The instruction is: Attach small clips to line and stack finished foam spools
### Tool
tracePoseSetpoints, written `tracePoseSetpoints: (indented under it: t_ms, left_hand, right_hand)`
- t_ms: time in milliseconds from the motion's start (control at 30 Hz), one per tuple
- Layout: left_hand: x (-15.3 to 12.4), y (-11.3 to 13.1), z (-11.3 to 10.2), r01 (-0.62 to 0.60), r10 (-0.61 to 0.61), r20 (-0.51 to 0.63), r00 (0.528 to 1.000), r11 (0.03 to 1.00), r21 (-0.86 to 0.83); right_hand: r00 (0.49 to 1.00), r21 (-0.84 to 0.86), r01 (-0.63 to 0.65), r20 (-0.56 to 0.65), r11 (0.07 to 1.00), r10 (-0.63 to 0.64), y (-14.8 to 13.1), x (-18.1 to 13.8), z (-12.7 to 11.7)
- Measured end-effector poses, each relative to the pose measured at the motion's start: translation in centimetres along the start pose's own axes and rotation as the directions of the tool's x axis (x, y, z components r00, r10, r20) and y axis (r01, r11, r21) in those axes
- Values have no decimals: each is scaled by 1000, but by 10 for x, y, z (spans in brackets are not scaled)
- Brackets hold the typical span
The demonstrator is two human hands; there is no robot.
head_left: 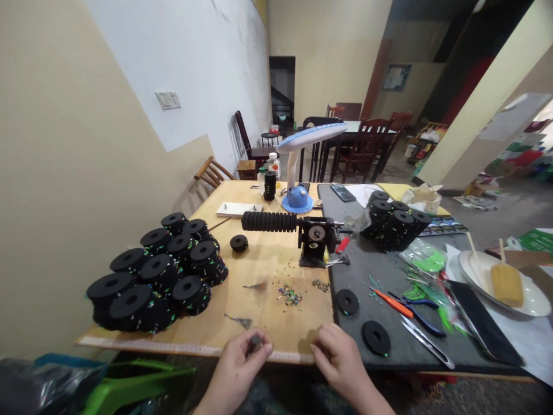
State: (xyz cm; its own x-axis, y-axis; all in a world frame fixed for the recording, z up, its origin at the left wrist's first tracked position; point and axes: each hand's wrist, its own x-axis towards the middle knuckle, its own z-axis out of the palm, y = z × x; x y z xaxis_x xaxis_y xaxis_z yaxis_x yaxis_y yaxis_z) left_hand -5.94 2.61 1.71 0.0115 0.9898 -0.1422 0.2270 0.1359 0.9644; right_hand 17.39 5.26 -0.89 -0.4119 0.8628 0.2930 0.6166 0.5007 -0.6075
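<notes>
My left hand [242,357] is at the near edge of the wooden table [268,276], its fingers pinched on a small dark piece I cannot name. My right hand [339,354] sits beside it with fingers curled, and what they hold, if anything, is hidden. Just beyond my hands lie tiny coloured beads [290,295] and two small wire pieces [239,320]. A black winding machine [315,239] with a long row of black foam discs on its shaft [268,221] stands mid-table. Two loose foam discs [375,337] lie on the grey mat to my right.
A heap of black foam spools [159,274] fills the left side, another pile [395,222] lies at the back right. A blue desk lamp [300,173], scissors and orange pliers [410,314], a phone [481,323] and a plate with corn [507,282] are also there. Chairs stand beyond.
</notes>
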Motion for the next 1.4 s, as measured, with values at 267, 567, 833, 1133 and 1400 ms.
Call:
tracePoseSetpoints:
  t_ms: [267,567,833,1133,1400]
  left_hand:
    - [3,5,-7,-1,-1,-73,997,1000,-17]
    - [5,8,-9,-21,18,-131,991,1000,-20]
    - [6,10,-1,-36,37,-100,994,999,7]
    - [4,36,5,-45,45,3,999,989,143]
    - [6,30,7,-97,96,16,995,965,243]
  right_hand:
    - [1000,-160,1,11,987,1,13,-5,-6]
    - [999,-285,-19,-44,958,7,13,-5,3]
    - [995,-191,4,-100,982,-24,13,-6,-9]
    - [985,283,-96,-111,954,132,-38,8,-19]
    - [958,494,-285,132,821,254,-48,15,21]
